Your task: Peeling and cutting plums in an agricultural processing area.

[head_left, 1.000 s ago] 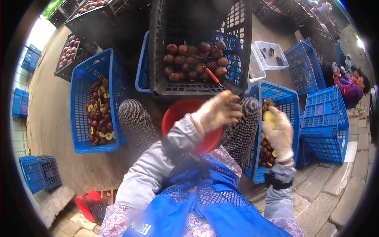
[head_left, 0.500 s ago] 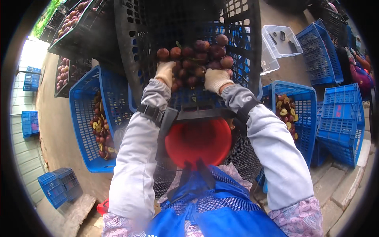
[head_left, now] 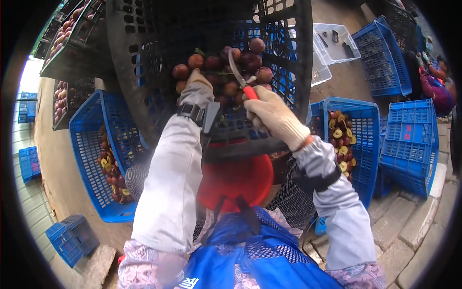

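Observation:
Dark red plums (head_left: 213, 63) lie heaped in a tilted black plastic crate (head_left: 139, 106) in front of me. My left hand (head_left: 199, 78), in a pale glove, reaches in among the plums; its fingers are hidden by the hand and sleeve. In my gloved right hand (head_left: 272, 113) is a small curved knife (head_left: 235, 67) with a red handle, gripped above the crate's near right part. The blade points up and to the left over the plums. Below the crate's near edge sits a red basin (head_left: 236, 182), in front of my blue apron (head_left: 250, 236).
Blue crates with cut plums stand on the left (head_left: 91, 166) and right (head_left: 361, 144). A clear plastic box (head_left: 337, 45) lies at the far right, near stacked blue crates (head_left: 409, 144). Dark crates of plums (head_left: 72, 43) stand far left. Another person (head_left: 438, 86) sits far right.
My right hand has lifted off the plums and drawn back, and the curved knife now shows in it. My left hand has turned and moved slightly up and left. The whole view has shifted.

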`<state>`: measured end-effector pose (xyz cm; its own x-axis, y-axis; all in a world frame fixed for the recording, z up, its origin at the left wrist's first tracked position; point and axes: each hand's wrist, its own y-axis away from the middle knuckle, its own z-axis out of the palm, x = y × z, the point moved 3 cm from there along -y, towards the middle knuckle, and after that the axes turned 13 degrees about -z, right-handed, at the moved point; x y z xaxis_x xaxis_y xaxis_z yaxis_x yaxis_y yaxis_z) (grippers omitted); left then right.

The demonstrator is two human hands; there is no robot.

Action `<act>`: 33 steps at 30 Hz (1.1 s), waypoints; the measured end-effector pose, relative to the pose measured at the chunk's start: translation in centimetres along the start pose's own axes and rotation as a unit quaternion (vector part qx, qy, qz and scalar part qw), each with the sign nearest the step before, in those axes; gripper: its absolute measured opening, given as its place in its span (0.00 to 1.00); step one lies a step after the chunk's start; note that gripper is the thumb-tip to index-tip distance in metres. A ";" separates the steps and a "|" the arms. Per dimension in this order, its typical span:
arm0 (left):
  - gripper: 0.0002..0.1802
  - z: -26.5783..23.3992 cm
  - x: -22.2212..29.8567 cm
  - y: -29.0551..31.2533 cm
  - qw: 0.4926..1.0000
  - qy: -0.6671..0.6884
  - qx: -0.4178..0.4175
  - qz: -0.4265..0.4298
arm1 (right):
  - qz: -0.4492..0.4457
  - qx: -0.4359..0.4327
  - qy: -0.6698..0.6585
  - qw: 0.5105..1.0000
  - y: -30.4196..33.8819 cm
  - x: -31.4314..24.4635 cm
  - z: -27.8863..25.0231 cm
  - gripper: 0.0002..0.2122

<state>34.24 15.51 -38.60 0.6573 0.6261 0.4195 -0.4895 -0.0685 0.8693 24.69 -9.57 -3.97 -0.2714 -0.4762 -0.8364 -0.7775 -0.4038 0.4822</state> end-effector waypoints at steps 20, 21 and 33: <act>0.22 9.0 -4.0 43.0 0.831 0.137 -0.538 0.046 | -0.342 0.161 -0.118 0.918 12.4 -3.5 0.5 0.10; 0.22 9.6 -5.4 45.4 0.810 0.140 -0.568 0.041 | -0.337 0.159 -0.118 0.921 13.1 -3.3 0.6 0.10; 0.24 6.7 -14.0 49.8 0.915 0.050 -0.343 0.206 | -0.380 0.181 0.065 0.905 20.2 -0.4 2.9 0.13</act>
<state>4.52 -1.80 0.54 0.2971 0.7276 0.6183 -0.9510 0.1675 0.2598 7.41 -15.29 5.33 0.4706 -0.2663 -0.8412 -0.8527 -0.3824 -0.3560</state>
